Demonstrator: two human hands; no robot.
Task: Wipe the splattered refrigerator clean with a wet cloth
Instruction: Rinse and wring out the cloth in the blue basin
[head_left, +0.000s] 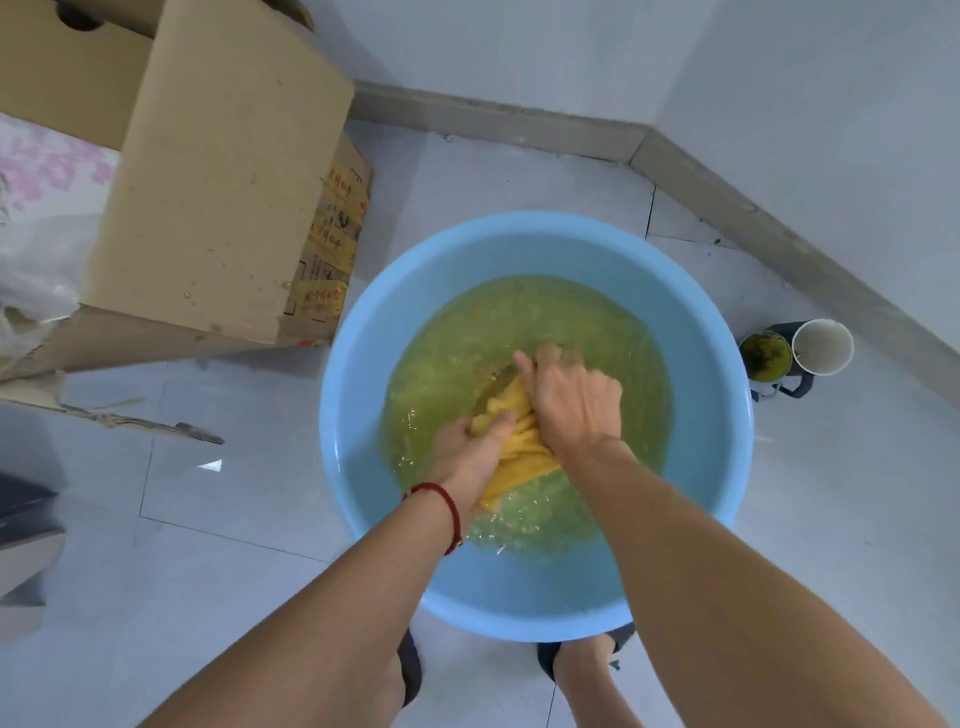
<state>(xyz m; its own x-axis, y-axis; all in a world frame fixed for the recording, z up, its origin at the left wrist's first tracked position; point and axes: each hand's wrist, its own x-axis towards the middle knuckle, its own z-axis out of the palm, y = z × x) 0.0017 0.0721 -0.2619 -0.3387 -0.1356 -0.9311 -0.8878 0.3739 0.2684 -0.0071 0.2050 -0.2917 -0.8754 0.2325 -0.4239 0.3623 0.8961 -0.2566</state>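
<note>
Over the middle of the basin, the left hand (475, 447) gripped a bunched yellow cloth (511, 441), its fingers curled round the lower part of the wad, and a red string bracelet (451, 512) circled that wrist. The right hand (569, 397) clutched the upper part of the same cloth, knuckles up and fingers folded down into it, so the two hands lay close together with the fabric squeezed between them. One tail of the cloth trailed down toward the near edge of the water. The cloth sat partly in cloudy, yellow-green water (545, 322) that rippled around the hands. That water filled the bottom of a round light-blue plastic basin (363, 322), which stood on a pale tiled floor (218, 545).

Just beyond the basin's near rim, two feet in dark slippers (550, 660) showed on the tiles. Left of the basin stood a large cardboard box (223, 171) with yellow labels on one side and wet spots on its face. Right of the basin, near the wall's grey skirting board (753, 208), a white cup (823, 347) leaned beside a small container with a green-stained inside (764, 357), the two touching.
</note>
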